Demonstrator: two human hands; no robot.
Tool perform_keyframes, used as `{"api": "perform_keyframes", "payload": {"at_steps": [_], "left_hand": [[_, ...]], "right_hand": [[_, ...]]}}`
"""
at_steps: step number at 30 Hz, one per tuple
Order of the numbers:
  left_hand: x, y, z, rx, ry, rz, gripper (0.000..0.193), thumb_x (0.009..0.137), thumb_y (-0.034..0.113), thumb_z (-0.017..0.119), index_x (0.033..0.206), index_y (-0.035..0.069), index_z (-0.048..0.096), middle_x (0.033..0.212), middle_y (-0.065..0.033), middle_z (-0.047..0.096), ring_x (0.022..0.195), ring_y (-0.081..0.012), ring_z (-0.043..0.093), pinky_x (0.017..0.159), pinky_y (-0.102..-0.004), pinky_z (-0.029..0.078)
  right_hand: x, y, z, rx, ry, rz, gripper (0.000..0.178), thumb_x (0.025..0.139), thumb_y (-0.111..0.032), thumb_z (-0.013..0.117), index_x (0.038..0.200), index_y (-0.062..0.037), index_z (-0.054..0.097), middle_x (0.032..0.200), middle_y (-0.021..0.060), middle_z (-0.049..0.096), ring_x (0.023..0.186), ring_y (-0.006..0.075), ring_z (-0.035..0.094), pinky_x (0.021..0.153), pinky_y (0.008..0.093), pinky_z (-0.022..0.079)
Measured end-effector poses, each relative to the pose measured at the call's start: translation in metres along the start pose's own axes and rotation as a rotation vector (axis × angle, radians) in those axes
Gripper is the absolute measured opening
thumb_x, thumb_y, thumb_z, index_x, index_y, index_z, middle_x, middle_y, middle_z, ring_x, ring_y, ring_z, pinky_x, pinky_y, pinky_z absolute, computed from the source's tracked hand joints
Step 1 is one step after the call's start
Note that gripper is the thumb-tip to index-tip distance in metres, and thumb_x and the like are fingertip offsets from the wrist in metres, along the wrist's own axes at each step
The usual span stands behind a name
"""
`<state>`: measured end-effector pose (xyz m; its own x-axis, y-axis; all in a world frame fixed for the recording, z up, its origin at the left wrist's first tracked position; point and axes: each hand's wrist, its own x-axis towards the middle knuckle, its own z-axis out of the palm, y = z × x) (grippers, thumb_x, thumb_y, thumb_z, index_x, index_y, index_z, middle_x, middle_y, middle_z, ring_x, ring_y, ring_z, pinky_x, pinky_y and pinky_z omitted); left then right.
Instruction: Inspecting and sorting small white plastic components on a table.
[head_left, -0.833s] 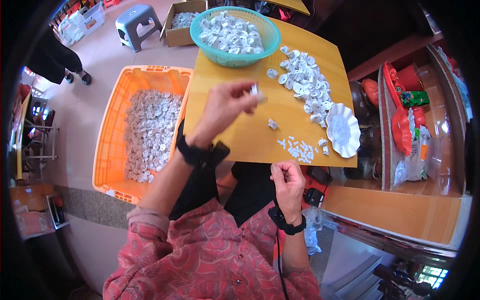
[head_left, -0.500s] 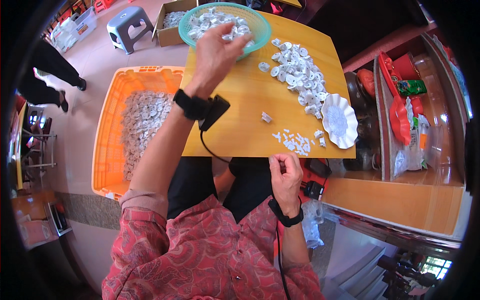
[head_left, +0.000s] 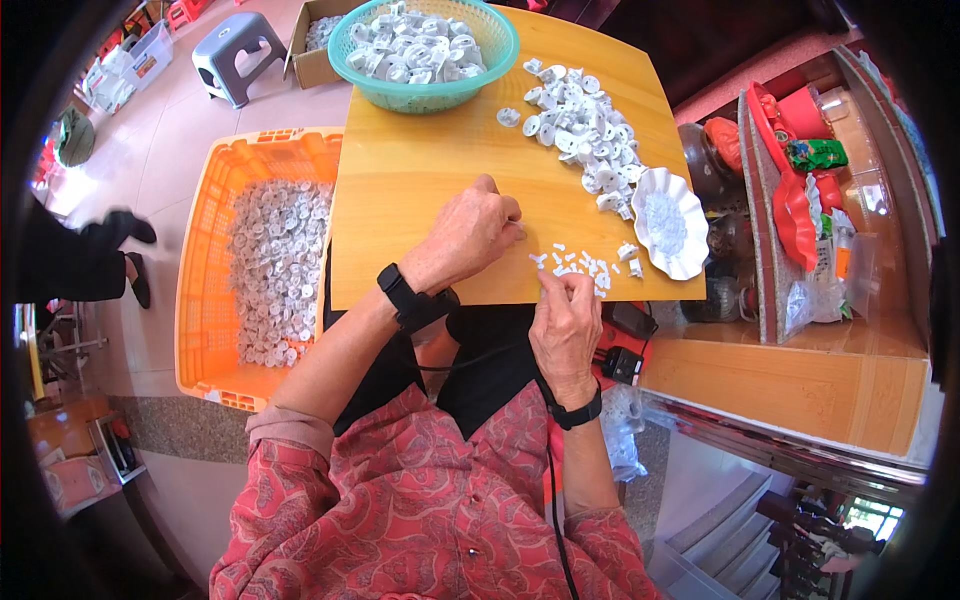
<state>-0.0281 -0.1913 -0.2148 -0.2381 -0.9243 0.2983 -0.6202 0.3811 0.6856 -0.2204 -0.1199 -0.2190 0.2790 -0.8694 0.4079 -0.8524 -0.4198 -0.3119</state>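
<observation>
In the head view, both hands are at the near part of the yellow table (head_left: pixel 410 160), and I'd judge the step in hand to be picking up small parts, one to each hand. The left hand (head_left: pixel 474 232) is curled narrow, a sliver of white part (head_left: pixel 519 231) showing at its fingertips; whether it is truly gripped I can't tell from here. The right hand (head_left: pixel 566 318), to the near right, has thumb and forefinger drawn close beside the loose white pegs (head_left: pixel 600 267), one lying right by the fingertip; I can't say if it's held. Round white pieces (head_left: pixel 590 135) lie heaped at the far right, with more in the green basin (head_left: pixel 425 98) at the far left. The next move seems to call for a light pinch on a single peg.
</observation>
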Motion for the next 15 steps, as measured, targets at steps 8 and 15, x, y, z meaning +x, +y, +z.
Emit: {"api": "perform_keyframes", "payload": {"at_steps": [8,15], "left_hand": [[-0.022,0.0,-0.001,-0.114,0.181,-0.1,0.015,0.08,0.007,0.071,0.091,-0.003,0.07,0.09,-0.0186,0.062,0.077,-0.0329,0.063,0.07,-0.0391,0.052],[-0.04,0.004,0.0,-0.252,0.243,-0.197,0.011,0.086,0.005,0.069,0.094,-0.002,0.07,0.09,-0.0114,0.063,0.079,-0.021,0.064,0.073,-0.0295,0.053]], "right_hand": [[-0.009,0.001,0.0,0.129,0.038,0.029,0.025,0.076,0.005,0.062,0.1,-0.0008,0.067,0.099,0.0124,0.057,0.09,0.0311,0.058,0.078,0.0418,0.046],[-0.009,0.0,-0.006,0.039,-0.025,-0.076,0.031,0.078,0.003,0.068,0.108,-0.0005,0.068,0.098,0.0106,0.058,0.089,0.0288,0.059,0.075,0.0407,0.045]]}}
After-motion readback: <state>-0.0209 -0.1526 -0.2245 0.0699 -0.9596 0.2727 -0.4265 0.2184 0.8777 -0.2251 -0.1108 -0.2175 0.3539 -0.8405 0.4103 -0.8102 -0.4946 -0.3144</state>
